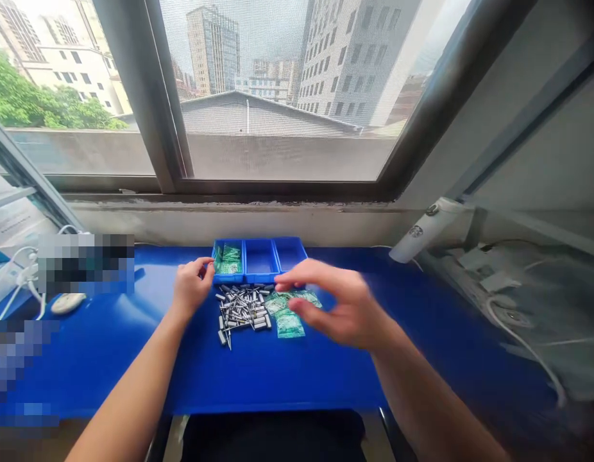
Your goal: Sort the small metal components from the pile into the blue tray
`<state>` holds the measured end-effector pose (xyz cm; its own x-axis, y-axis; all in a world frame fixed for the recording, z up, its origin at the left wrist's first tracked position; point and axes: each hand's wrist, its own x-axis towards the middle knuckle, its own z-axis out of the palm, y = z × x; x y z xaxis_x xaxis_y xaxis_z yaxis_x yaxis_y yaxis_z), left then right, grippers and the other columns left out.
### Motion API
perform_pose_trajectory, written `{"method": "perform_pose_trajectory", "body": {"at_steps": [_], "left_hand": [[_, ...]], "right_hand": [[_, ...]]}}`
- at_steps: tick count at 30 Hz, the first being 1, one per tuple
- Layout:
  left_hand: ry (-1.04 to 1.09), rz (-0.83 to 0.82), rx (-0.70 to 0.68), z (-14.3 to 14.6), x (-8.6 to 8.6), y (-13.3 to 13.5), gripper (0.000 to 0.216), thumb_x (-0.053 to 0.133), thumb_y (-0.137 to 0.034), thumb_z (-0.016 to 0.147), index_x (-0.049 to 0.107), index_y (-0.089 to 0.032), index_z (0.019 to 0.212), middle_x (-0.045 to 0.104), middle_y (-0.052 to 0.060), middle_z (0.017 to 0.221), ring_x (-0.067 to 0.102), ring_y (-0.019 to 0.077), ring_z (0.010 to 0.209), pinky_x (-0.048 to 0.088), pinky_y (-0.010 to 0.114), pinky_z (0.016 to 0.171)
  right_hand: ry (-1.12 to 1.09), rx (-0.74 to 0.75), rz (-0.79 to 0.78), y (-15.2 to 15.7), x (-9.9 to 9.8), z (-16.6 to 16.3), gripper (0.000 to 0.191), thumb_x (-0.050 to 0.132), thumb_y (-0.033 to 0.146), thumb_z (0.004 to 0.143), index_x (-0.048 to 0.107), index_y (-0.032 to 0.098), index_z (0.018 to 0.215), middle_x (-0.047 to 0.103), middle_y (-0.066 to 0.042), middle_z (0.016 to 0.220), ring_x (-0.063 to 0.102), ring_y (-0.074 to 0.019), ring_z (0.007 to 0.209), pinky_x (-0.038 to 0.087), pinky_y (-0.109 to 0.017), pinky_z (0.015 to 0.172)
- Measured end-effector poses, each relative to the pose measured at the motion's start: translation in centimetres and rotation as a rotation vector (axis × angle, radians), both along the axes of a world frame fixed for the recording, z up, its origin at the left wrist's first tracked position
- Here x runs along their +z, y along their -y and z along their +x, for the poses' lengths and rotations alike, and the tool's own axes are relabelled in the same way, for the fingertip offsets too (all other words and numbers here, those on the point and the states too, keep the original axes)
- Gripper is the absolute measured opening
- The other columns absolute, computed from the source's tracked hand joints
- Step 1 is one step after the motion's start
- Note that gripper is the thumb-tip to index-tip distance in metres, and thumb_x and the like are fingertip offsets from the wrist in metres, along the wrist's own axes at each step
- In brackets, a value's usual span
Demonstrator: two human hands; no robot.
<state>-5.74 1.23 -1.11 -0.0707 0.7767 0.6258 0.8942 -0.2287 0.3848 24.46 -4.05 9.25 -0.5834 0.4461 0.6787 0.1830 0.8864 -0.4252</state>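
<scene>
Nearest the lens, the left forearm (128,391) and right forearm (422,398) run up from the lower edge across the blue bench (258,378). The left hand (191,287) sits with fingers curled and thumb forward at the front left corner of a row of three small blue plastic bins (260,262). Whether it is clamped on the rim or merely touching cannot be determined. The right hand (338,308) is motion-blurred, palm down, fingers extended and loosely apart, with nothing visibly held. Beneath and just left of its fingertips lie the small green plastic packets (290,317), loose and overlapping; more of them sit in the bin nearest the left hand. Between the two hands lies a heap of short grey metal pins (242,313), touching the packets' edge. Assessment: the packets are judged light, limp and slick-surfaced, best pinched at a free corner, one at a time, since they overlap. The pins are judged stiff, light individually and prone to roll or scatter; take each by the shank between thumb and forefinger. Both wrists appear roughly level above the bench.
</scene>
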Motion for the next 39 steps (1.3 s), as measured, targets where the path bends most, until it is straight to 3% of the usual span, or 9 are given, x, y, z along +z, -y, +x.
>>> {"method": "perform_pose_trajectory", "body": {"at_steps": [4, 7, 9, 11, 15, 19, 26, 31, 39], "left_hand": [[-0.037, 0.037, -0.049, 1.1, -0.3, 0.1, 0.034, 0.049, -0.031, 0.091, 0.068, -0.014, 0.112, 0.061, 0.0, 0.063, 0.057, 0.0169, 0.061, 0.041, 0.034, 0.08], [0.036, -0.006, -0.059, 1.5, -0.4, 0.3, 0.033, 0.049, -0.032, 0.091, 0.068, -0.015, 0.112, 0.057, -0.002, 0.06, 0.053, 0.0148, 0.057, 0.042, 0.031, 0.077], [0.106, -0.061, -0.061, 1.5, -0.4, 0.3, 0.032, 0.048, -0.034, 0.09, 0.069, -0.017, 0.109, 0.053, -0.003, 0.056, 0.05, 0.0138, 0.055, 0.042, 0.028, 0.071], [0.153, -0.092, -0.056, 1.3, -0.3, 0.3, 0.032, 0.048, -0.034, 0.09, 0.07, -0.017, 0.104, 0.052, -0.004, 0.055, 0.048, 0.0131, 0.053, 0.041, 0.026, 0.064], [0.211, -0.021, 0.017, 1.1, 0.2, 0.6, 0.031, 0.048, -0.033, 0.089, 0.072, -0.015, 0.097, 0.052, -0.003, 0.055, 0.047, 0.0119, 0.052, 0.039, 0.024, 0.058], [0.264, 0.002, -0.031, 1.6, 0.8, 1.1, 0.029, 0.048, -0.032, 0.089, 0.072, -0.015, 0.096, 0.046, -0.006, 0.05, 0.042, 0.0093, 0.046, 0.037, 0.021, 0.053], [0.241, 0.054, 0.001, 2.2, 0.4, 1.3, 0.029, 0.049, -0.03, 0.09, 0.071, -0.014, 0.097, 0.055, -0.003, 0.055, 0.048, 0.0098, 0.049, 0.039, 0.022, 0.056], [0.234, 0.069, 0.022, 2.1, 0.4, 1.2, 0.029, 0.049, -0.03, 0.089, 0.072, -0.013, 0.096, 0.054, -0.003, 0.055, 0.049, 0.01, 0.05, 0.039, 0.021, 0.055], [0.258, 0.094, -0.11, 2.8, 0.3, 1.6, 0.028, 0.05, -0.03, 0.089, 0.072, -0.013, 0.094, 0.044, -0.006, 0.049, 0.039, 0.0077, 0.044, 0.036, 0.02, 0.05]], "right_hand": [[0.276, -0.161, -0.146, -3.1, -5.3, -0.6, 0.016, 0.056, 0.021, 0.09, 0.072, 0.017, 0.091, 0.073, -0.006, 0.081, 0.066, -0.0175, 0.075, 0.05, -0.03, 0.071], [0.555, -0.132, -0.467, -4.4, -7.4, 0.2, 0.019, 0.064, 0.036, 0.086, 0.072, 0.019, 0.089, 0.071, -0.003, 0.076, 0.063, -0.0149, 0.068, 0.046, -0.026, 0.063], [0.643, -0.084, -0.614, -4.4, -7.3, 0.7, 0.029, 0.074, 0.043, 0.075, 0.071, 0.019, 0.092, 0.071, -0.003, 0.082, 0.063, -0.0148, 0.07, 0.044, -0.024, 0.061], [0.716, -0.078, -0.66, -4.1, -6.7, 0.9, 0.041, 0.082, 0.044, 0.064, 0.07, 0.019, 0.095, 0.069, -0.003, 0.087, 0.062, -0.016, 0.074, 0.043, -0.023, 0.061], [0.774, -0.093, -0.613, -3.7, -6.1, 0.6, 0.056, 0.089, 0.039, 0.052, 0.068, 0.019, 0.1, 0.065, -0.004, 0.093, 0.059, -0.0181, 0.08, 0.041, -0.024, 0.062], [0.787, -0.098, -0.58, -3.8, -6.8, 0.4, 0.05, 0.087, 0.028, 0.051, 0.068, 0.019, 0.097, 0.062, -0.003, 0.09, 0.056, -0.0177, 0.081, 0.04, -0.023, 0.063], [0.734, -0.084, -0.647, -3.7, -6.6, 1.0, 0.03, 0.069, 0.018, 0.065, 0.069, 0.019, 0.094, 0.066, -0.003, 0.091, 0.059, -0.0171, 0.08, 0.043, -0.023, 0.064], [0.632, -0.207, -0.515, -4.1, -6.3, 1.1, 0.02, 0.058, 0.015, 0.073, 0.07, 0.019, 0.089, 0.071, -0.005, 0.09, 0.061, -0.0168, 0.078, 0.042, -0.026, 0.068], [0.05, -0.254, -0.631, -5.1, -9.0, -0.6, 0.017, 0.056, 0.025, 0.082, 0.068, 0.017, 0.092, 0.068, -0.003, 0.08, 0.057, -0.0135, 0.068, 0.045, -0.027, 0.065]]}}
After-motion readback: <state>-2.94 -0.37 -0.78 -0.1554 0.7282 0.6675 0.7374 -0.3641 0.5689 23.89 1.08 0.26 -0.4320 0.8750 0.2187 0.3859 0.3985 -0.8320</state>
